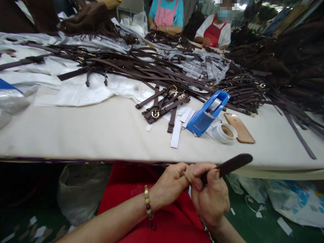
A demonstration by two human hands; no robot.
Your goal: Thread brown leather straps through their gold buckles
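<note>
Below the table's front edge, over my red apron, both hands meet on one dark brown leather strap (234,164). My right hand (211,197) is closed round the strap, whose rounded end sticks out up and to the right. My left hand (173,182), with a bead bracelet on its wrist, pinches the strap's near end against the right hand. On the table just beyond lie a small bundle of brown straps with gold buckles (162,106) and white paper strips (176,133).
A blue tape dispenser (209,113), a white tape roll (225,132) and a gold phone (239,127) sit on the cream table (88,131). Heaps of brown straps cover the far side. Two people in aprons work opposite. A plastic bag (81,189) hangs under the table.
</note>
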